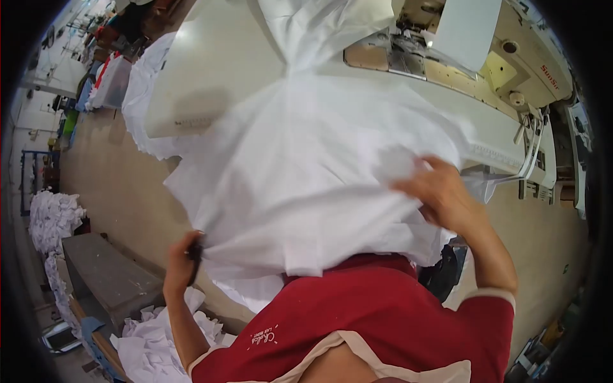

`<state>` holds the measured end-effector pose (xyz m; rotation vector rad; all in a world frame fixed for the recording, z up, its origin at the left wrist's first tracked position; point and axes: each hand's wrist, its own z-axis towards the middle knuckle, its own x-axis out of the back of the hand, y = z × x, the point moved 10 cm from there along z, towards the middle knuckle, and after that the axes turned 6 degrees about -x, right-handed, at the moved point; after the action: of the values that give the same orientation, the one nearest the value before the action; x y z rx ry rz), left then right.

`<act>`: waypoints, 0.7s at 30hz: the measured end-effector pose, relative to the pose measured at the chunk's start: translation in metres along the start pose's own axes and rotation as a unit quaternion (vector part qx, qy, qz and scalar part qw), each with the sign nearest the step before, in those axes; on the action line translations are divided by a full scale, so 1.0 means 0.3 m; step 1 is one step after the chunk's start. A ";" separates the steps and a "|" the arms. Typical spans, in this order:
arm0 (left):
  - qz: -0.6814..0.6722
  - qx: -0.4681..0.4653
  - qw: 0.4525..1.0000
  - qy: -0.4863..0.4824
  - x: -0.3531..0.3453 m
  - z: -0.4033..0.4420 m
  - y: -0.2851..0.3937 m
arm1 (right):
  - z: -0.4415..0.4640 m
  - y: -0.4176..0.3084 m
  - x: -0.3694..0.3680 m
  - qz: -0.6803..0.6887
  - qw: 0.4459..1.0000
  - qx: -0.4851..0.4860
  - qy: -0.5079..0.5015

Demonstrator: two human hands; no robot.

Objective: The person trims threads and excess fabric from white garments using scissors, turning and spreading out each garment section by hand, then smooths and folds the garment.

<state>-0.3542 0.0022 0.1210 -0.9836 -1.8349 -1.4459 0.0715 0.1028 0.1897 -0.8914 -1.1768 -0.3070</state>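
A large white cloth (287,147) spreads over the front of the sewing table and hangs down over my lap. At its lower left edge my left hand (184,255) is closed, with a small dark object (195,258) in its grip, and the cloth's edge is drawn taut there. My right hand (440,195) is over the right part of the cloth, blurred by motion, its fingers partly curled; whether they pinch the fabric is unclear. The cloth gathers to a narrow fold near the table's middle.
The sewing machine (530,57) stands at the upper right, its metal plate (408,60) set in the white table (211,57). A grey box (112,274) is at the lower left, near piles of white cloth (153,345). More white cloth hangs off the table's left edge.
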 end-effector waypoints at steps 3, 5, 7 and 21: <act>-0.062 -0.063 0.979 -0.182 -0.320 -0.029 0.114 | -0.288 0.083 -0.141 0.105 0.975 -0.159 -0.118; -0.097 -0.050 0.959 -0.260 -0.477 -0.037 0.111 | -0.431 0.160 -0.352 0.198 0.935 -0.241 -0.170; -0.094 -0.047 0.945 -0.308 -0.525 -0.042 0.098 | -0.473 0.174 -0.464 0.318 0.871 -0.309 -0.212; 0.146 -0.360 0.897 -0.212 -0.268 0.489 0.769 | 0.066 0.278 -0.493 0.668 0.642 -0.353 0.128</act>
<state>-0.1184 0.1606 0.1443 -1.9753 -1.3047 -1.8522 0.0536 0.1364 0.0232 -2.0827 0.1692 0.3831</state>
